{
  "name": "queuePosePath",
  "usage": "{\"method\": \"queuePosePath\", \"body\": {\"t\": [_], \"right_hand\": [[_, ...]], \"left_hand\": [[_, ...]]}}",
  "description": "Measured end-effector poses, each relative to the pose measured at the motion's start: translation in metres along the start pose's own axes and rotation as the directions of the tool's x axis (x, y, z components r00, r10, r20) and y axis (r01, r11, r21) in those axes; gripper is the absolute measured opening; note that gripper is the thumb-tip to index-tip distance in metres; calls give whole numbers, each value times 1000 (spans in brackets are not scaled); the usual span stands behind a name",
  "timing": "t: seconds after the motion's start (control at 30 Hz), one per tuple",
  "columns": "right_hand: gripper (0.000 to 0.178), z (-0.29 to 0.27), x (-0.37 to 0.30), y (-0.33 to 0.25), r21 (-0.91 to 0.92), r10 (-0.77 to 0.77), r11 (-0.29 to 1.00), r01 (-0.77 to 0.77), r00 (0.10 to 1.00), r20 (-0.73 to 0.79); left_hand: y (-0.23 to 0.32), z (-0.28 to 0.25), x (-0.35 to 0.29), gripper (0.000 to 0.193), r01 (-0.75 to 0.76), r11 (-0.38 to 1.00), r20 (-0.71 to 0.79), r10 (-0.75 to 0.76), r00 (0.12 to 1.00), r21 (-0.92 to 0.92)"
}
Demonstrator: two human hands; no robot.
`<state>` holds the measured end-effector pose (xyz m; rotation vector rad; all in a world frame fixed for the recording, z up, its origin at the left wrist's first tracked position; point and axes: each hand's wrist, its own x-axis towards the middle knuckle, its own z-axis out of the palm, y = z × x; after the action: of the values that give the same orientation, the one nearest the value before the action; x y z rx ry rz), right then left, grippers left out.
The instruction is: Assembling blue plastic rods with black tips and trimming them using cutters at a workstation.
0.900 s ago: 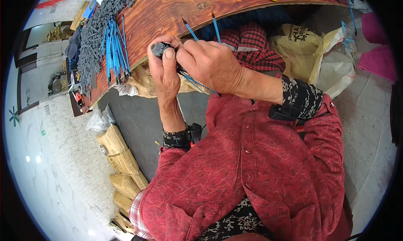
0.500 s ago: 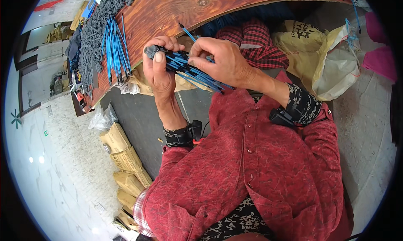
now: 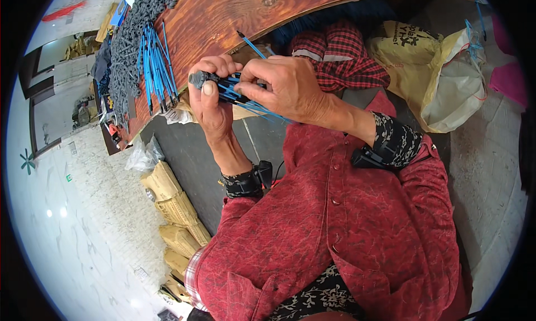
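Note:
My left hand [image 3: 214,100] is closed round a bundle of thin blue rods [image 3: 230,89] with black ends. A dark grey knobbly fitting [image 3: 199,79] sticks out past its thumb and fingers. My right hand [image 3: 287,89] is bent over the same bundle, thumb and fingertips pinched together at the rods; exactly what lies between them is partly hidden. Loose rod ends [image 3: 265,111] fan out below the right hand. Both hands are in front of the wooden table's edge, where one more blue rod [image 3: 249,43] slants up behind them.
On the brown wooden table [image 3: 215,22] lie a heap of dark grey fittings [image 3: 125,64] and a pile of blue rods [image 3: 155,69]. Red checked cloth [image 3: 349,61] and a yellow-white sack [image 3: 446,86] are at the right. Brown packages [image 3: 177,206] line the left floor.
My right hand has shifted slightly left along the bundle, its fingertips nearer my left hand. The left hand keeps its hold. The whole view has shifted a little.

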<state>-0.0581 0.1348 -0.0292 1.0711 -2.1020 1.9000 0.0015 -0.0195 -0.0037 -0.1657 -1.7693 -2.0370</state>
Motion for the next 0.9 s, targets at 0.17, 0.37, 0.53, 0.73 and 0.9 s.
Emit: {"method": "queuePosePath", "body": {"t": [0.17,0.37,0.53,0.73,0.9], "right_hand": [[19,0,-3,-3,-8,22,1000,-22,1000,-7],[23,-5,1,-1,33,31,999,-34,997,70],[23,-3,0,3,52,52,997,-56,996,73],[22,-1,2,5,24,79,996,-80,995,58],[23,-5,9,-4,-80,88,994,-80,991,101]], "left_hand": [[1,1,1,32,-3,1000,13,3,1000,6],[3,2,-1,40,-11,1000,58,10,998,14],[2,6,-2,51,-10,1000,57,9,998,24],[0,5,0,51,-32,999,95,27,995,44],[0,9,0,51,-47,998,71,43,997,53]]}}
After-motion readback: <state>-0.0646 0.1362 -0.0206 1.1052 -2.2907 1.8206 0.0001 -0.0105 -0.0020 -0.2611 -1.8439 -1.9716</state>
